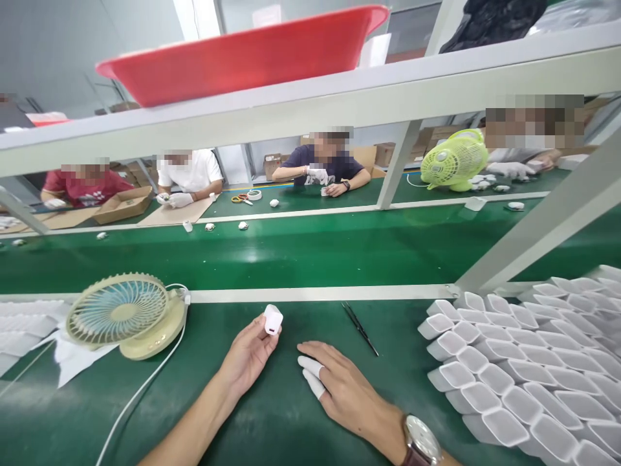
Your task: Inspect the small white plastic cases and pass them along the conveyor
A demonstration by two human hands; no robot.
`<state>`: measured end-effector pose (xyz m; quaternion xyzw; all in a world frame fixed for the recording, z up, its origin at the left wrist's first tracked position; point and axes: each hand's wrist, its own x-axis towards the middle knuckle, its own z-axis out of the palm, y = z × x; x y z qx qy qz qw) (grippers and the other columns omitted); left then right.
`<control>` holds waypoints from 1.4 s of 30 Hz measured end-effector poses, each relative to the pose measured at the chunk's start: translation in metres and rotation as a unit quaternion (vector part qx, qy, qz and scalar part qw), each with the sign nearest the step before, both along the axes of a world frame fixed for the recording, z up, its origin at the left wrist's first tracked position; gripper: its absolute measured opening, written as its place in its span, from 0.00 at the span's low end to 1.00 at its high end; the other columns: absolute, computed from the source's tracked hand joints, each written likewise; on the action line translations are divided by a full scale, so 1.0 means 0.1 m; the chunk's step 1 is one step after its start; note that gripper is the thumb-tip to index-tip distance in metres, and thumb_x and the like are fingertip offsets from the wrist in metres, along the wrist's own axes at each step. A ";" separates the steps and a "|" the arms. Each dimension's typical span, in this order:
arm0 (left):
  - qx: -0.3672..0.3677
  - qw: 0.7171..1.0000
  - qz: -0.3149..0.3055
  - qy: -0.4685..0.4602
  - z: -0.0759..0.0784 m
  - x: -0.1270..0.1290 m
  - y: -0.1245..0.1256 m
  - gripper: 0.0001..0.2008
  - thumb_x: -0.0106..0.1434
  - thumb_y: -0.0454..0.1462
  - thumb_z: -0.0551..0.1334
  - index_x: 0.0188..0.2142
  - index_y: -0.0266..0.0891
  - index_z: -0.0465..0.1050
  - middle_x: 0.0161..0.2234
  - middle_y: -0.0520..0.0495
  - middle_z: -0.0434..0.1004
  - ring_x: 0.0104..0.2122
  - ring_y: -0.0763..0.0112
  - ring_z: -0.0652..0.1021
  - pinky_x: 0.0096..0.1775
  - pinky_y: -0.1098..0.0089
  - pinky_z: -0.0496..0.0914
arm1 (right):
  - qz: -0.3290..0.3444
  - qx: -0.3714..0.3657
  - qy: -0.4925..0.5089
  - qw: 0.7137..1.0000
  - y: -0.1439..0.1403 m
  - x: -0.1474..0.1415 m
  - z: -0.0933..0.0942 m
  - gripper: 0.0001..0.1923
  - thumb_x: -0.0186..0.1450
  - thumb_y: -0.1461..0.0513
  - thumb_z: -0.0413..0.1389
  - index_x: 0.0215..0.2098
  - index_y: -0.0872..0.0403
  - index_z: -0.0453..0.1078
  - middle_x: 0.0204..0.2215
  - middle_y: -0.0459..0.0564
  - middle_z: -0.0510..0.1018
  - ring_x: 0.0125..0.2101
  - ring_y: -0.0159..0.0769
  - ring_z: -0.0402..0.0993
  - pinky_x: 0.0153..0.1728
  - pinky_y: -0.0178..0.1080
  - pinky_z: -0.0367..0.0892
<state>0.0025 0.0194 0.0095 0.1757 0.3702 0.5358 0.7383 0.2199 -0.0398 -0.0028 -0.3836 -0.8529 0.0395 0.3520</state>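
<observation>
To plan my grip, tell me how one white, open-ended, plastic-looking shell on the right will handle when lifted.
A white, open-ended, plastic-looking shell is probably light for its size, looking hollow and thin-walled. Flattened sides suggest sliding rather than rolling. Lifting it may jostle its closely packed neighbours.

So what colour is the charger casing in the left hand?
The charger casing is white, seen in the head view.

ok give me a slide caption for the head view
Left fingers hold a white block over a green bench, with right fingers and tweezers close by.
</observation>
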 end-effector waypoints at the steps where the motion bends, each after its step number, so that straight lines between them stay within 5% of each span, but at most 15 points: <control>1: -0.015 1.000 0.005 -0.009 0.00 0.00 0.01 0.02 0.66 0.29 0.67 0.39 0.31 0.78 0.39 0.39 0.82 0.35 0.70 0.83 0.37 0.76 0.80 | 0.000 0.002 -0.001 1.000 0.00 0.00 -0.01 0.14 0.73 0.70 0.51 0.51 0.56 0.74 0.54 0.59 0.80 0.55 0.46 0.78 0.55 0.50 0.78; 7: -0.039 0.999 0.011 -0.022 0.00 0.00 0.03 0.04 0.69 0.28 0.63 0.41 0.31 0.78 0.40 0.38 0.82 0.36 0.70 0.83 0.36 0.75 0.81 | 0.011 0.003 0.001 1.000 0.02 -0.01 -0.08 0.13 0.72 0.70 0.51 0.49 0.57 0.76 0.54 0.59 0.81 0.57 0.46 0.77 0.57 0.49 0.77; 13: 0.058 0.997 -0.011 0.053 -0.04 0.00 0.00 0.09 0.61 0.33 0.73 0.40 0.35 0.77 0.39 0.43 0.83 0.36 0.69 0.83 0.39 0.72 0.80 | 0.007 -0.008 -0.007 1.000 0.02 -0.02 -0.10 0.14 0.72 0.70 0.51 0.50 0.57 0.77 0.56 0.58 0.80 0.60 0.47 0.74 0.59 0.50 0.75; 20: 0.228 0.927 -0.031 0.297 -0.18 0.11 -0.05 0.16 0.58 0.40 0.75 0.43 0.38 0.77 0.38 0.46 0.83 0.38 0.68 0.82 0.43 0.70 0.76 | 0.012 -0.022 -0.017 1.000 0.01 0.00 -0.16 0.13 0.71 0.69 0.52 0.47 0.56 0.78 0.57 0.56 0.79 0.60 0.47 0.74 0.61 0.49 0.72; 26: 0.261 0.840 0.061 0.472 -0.16 0.03 0.55 0.20 0.55 0.44 0.72 0.46 0.39 0.77 0.44 0.42 0.84 0.40 0.62 0.83 0.45 0.64 0.77 | -0.001 -0.016 0.002 1.000 -0.02 0.00 -0.17 0.15 0.73 0.68 0.49 0.49 0.56 0.77 0.57 0.55 0.80 0.62 0.44 0.72 0.64 0.47 0.69; 30: 0.243 0.814 0.129 0.512 -0.06 -0.11 1.10 0.19 0.54 0.44 0.71 0.43 0.38 0.76 0.38 0.42 0.83 0.35 0.63 0.82 0.43 0.62 0.77 | 0.003 -0.020 0.008 1.000 -0.02 0.01 -0.18 0.16 0.74 0.67 0.48 0.48 0.56 0.78 0.56 0.55 0.80 0.62 0.43 0.71 0.64 0.47 0.69; 34: 0.232 0.785 0.179 0.546 0.01 -0.12 1.33 0.20 0.50 0.41 0.73 0.41 0.37 0.74 0.35 0.45 0.79 0.34 0.63 0.80 0.44 0.59 0.77 | 0.007 -0.035 0.010 0.999 -0.01 0.01 -0.21 0.16 0.73 0.67 0.49 0.50 0.56 0.78 0.56 0.55 0.80 0.62 0.43 0.71 0.65 0.46 0.67; 38: 0.256 0.762 0.200 0.560 0.08 0.12 1.18 0.24 0.52 0.44 0.72 0.47 0.37 0.73 0.44 0.41 0.76 0.42 0.59 0.78 0.50 0.55 0.74 | -0.002 -0.045 -0.002 0.999 -0.02 0.00 -0.18 0.13 0.72 0.66 0.53 0.48 0.57 0.78 0.56 0.56 0.80 0.62 0.43 0.71 0.65 0.45 0.65; 42: 0.325 0.783 0.063 0.527 0.22 0.59 0.77 0.14 0.59 0.48 0.69 0.37 0.40 0.77 0.37 0.46 0.79 0.38 0.62 0.79 0.45 0.63 0.74 | 0.009 -0.049 -0.051 0.997 -0.02 0.00 -0.12 0.13 0.73 0.63 0.53 0.50 0.58 0.77 0.58 0.55 0.79 0.62 0.41 0.70 0.64 0.42 0.65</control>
